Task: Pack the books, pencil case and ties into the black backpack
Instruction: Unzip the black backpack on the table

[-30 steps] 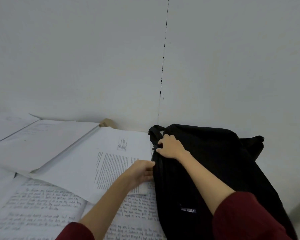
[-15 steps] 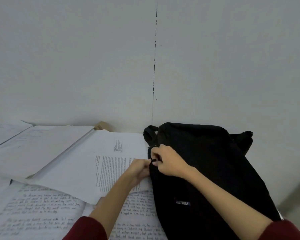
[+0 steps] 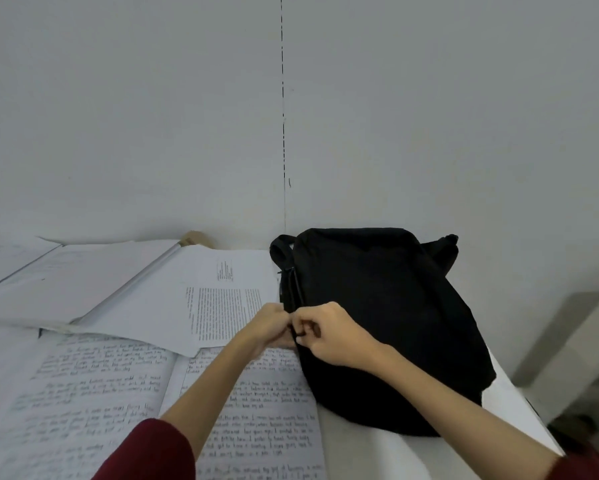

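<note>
Table (image 3: pixel 377 455) — hands on backpack (image 3: pixel 388 306) zip

The black backpack (image 3: pixel 377 323) stood against the wall (image 3: pixel 429 133), so nothing could pass behind it. On its left side both hands crowded together, the left hand (image 3: pixel 268 327) touching the right hand (image 3: pixel 329 336). Open books (image 3: pixel 135 393) and a printed sheet (image 3: pixel 187 306) covered the table leftward; a bare strip of table (image 3: pixel 377 455) lay open in front of the bag.
</note>
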Available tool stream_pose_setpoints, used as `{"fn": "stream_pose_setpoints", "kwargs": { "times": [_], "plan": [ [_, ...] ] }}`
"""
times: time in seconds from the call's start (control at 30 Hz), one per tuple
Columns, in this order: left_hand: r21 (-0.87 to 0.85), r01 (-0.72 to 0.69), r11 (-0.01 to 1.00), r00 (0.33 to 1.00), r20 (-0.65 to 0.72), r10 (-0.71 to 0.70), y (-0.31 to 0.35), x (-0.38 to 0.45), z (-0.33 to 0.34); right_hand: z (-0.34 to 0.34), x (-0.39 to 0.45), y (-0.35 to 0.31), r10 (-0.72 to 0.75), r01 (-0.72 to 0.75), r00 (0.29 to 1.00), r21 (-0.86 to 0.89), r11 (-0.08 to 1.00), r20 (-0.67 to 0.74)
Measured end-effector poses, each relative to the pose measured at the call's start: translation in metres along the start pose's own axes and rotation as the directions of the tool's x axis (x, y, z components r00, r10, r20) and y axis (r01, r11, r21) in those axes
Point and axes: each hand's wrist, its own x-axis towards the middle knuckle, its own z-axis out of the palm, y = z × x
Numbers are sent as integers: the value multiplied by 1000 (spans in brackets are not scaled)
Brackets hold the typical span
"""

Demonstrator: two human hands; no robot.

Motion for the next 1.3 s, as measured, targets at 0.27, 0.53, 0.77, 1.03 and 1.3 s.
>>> {"fn": "stream_pose_setpoints", "kwargs": {
  "times": [0.27, 0.53, 0.77, 1.03, 1.3],
  "plan": [
    [238, -67, 969, 928, -342, 148, -12, -15, -8, -21, -91, 5, 110, -107, 993, 66, 992, -43],
    [702, -598, 386, 782, 406, 473, -12, -64, 42, 8, -103, -6, 478, -389, 829, 315, 866, -291],
    [789, -565, 242, 678, 276, 682, -42, -68, 24, -14, -146, 6, 464, -440, 823, 148, 886, -328],
    [819, -489, 298, 801, 287, 526, 9, -80, 46, -72, -190, 74, 628, -647, 738, 5, 762, -249],
    [577, -623, 527, 780, 505, 369, 39, -48, 196, -119, -175, 101, 488, -491, 870, 40, 870, 75]
  ]
}}
